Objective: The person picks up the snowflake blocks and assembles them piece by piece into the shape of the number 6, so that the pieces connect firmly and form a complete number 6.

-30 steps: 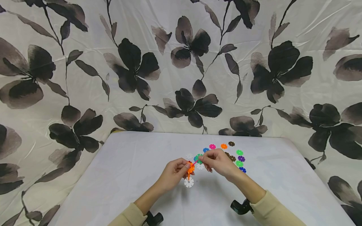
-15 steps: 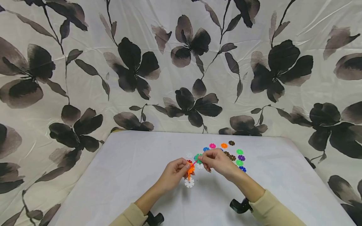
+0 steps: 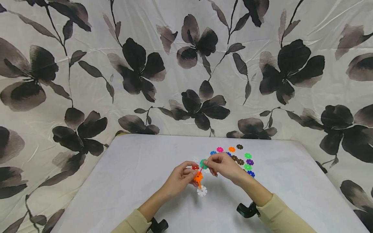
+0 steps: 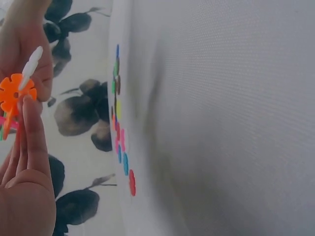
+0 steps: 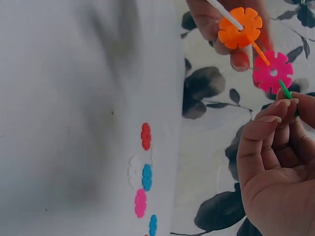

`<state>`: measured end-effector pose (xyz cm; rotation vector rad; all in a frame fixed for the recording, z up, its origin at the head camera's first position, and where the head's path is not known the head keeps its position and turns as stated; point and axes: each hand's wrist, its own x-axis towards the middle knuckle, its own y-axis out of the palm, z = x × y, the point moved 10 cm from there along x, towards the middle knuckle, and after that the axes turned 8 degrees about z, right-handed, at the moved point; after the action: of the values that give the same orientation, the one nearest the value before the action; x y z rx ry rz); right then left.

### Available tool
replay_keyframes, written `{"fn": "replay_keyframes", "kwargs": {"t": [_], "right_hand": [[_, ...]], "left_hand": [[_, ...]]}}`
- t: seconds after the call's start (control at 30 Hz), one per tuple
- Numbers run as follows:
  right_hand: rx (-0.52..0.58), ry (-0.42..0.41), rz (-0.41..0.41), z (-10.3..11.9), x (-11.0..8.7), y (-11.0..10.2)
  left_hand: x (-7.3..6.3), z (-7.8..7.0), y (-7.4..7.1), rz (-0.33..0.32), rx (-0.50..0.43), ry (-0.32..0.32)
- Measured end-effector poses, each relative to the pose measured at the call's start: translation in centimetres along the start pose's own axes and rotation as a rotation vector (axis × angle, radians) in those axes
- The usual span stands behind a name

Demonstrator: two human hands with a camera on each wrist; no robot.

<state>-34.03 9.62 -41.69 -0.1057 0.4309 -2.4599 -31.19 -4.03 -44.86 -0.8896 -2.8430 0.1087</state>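
Slotted, flower-shaped plastic building discs are joined in a chain between my hands. My left hand (image 3: 182, 178) has thumb and fingers at the orange disc (image 5: 240, 28), pinching it by its edge. A white disc (image 3: 202, 191) slots into the orange one and hangs lowest in the head view. The pink disc (image 5: 273, 72) joins onto the orange piece. My right hand (image 3: 225, 166) pinches a green disc (image 5: 285, 90), seen edge-on in the right wrist view, against the pink disc's rim. The fingertips partly hide the green disc. The chain is held above the table.
Loose discs lie on the white table (image 3: 140, 168), mostly behind and right of the hands, including brown (image 3: 240, 161), purple (image 3: 250, 161) and blue (image 3: 250, 174) ones. A red disc (image 5: 145, 136) lies near them. A floral cloth (image 3: 192, 64) hangs behind the table.
The white end of the chain has swung slightly right and down, and the orange disc has shifted right in my left fingers. My right hand has barely moved.
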Motion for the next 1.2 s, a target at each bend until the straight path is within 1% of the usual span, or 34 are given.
{"fn": "replay_keyframes", "kwargs": {"t": [0.13,0.3,0.47,0.63,0.7,0.77,0.9,1.0,1.1,1.2], "right_hand": [[-0.004,0.003,0.007,-0.2,0.3,0.3],[-0.014,-0.018,0.024,0.2,0.7,0.9],[-0.004,-0.024,0.044,0.3,1.1,1.5],[0.001,-0.019,0.055,0.2,1.4,1.8],[0.001,-0.007,0.041,0.0,1.5,1.6],[0.001,0.015,0.009,-0.4,1.5,0.9],[-0.023,0.063,-0.067,-2.0,1.5,-0.9],[-0.087,0.089,-0.089,-3.6,1.7,-1.9],[-0.217,0.104,-0.087,-5.2,2.0,-2.3],[-0.357,0.094,-0.061,-6.4,2.5,-2.1]], "left_hand": [[0.0,0.0,0.1,0.002,0.013,-0.025],[-0.1,0.0,0.1,0.000,0.037,-0.051],[-0.1,0.4,0.0,0.005,0.044,-0.066],[-0.2,0.4,0.0,0.014,0.029,-0.067],[-0.3,0.5,-0.1,0.012,0.030,-0.068],[-0.4,0.4,-0.3,0.004,0.027,-0.064],[-0.7,0.5,-1.2,-0.030,0.034,-0.072],[-1.0,0.6,-1.7,-0.044,0.042,-0.087],[-1.2,0.8,-2.0,-0.052,0.057,-0.109],[-1.2,0.9,-2.1,-0.052,0.066,-0.121]]}}
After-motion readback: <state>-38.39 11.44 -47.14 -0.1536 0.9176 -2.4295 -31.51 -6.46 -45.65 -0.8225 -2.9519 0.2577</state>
